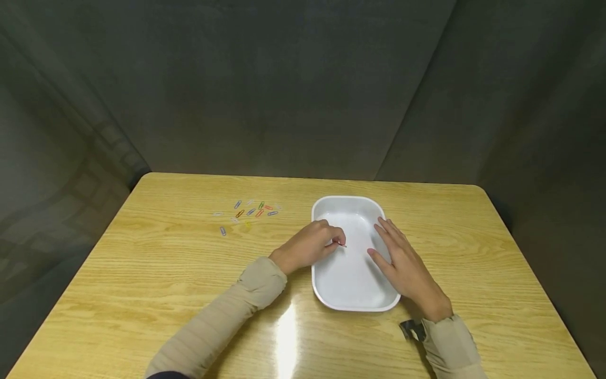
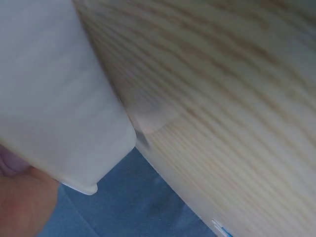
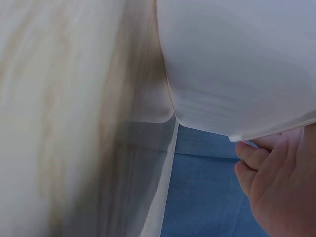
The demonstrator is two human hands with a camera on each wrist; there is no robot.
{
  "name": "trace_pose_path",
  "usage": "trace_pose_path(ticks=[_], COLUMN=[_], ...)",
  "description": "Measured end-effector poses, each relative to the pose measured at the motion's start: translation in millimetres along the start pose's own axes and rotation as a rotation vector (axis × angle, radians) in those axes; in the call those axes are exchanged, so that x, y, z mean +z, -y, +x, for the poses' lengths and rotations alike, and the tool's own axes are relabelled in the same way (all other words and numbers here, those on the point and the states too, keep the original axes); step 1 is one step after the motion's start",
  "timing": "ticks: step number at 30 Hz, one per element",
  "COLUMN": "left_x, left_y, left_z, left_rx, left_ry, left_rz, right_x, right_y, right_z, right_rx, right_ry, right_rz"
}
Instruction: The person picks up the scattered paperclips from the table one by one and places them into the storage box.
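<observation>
In the head view my left hand [image 1: 312,245] reaches over the left rim of a white rectangular tray [image 1: 355,305]. Thumb and index finger pinch a small red paper clip [image 1: 343,245], its tip poking out above the tray's floor. My right hand [image 1: 402,263] lies over the tray's right rim, fingers spread and fairly straight, holding nothing. Both wrist views show the tray's outer wall close by: left hand [image 2: 24,202] at its rim in the left wrist view, right hand [image 3: 281,182] beside the rim in the right one.
Several coloured paper clips [image 1: 251,212] lie scattered on the wooden table [image 1: 189,284], left of the tray and toward the back. A single bluish clip [image 1: 223,231] sits nearer than the others. Dark curtains [image 1: 284,95] enclose the table's back and sides.
</observation>
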State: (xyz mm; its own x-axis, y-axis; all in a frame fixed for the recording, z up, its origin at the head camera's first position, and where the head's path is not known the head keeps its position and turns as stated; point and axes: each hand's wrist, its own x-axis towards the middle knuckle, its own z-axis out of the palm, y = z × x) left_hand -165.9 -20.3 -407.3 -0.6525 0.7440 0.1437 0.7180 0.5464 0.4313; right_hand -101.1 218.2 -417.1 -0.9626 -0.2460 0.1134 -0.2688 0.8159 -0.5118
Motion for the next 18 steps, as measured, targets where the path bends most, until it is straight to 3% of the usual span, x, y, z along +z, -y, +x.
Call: trace_pose_path(ticks=[13,18], left_x=[2.5,3.3], left_y=[-3.9,-4.0], left_z=[2.0,1.8], left_rx=[-0.010,-0.012], left_ry=[-0.001,-0.010], left_rz=[0.103,0.100], right_x=[0.2,0.7], right_y=[0.2,0.2], right_z=[0.0,0.4], right_rx=[0.004,0.005], right_ry=[0.000,0.003], right_rz=[-0.008,-0.009])
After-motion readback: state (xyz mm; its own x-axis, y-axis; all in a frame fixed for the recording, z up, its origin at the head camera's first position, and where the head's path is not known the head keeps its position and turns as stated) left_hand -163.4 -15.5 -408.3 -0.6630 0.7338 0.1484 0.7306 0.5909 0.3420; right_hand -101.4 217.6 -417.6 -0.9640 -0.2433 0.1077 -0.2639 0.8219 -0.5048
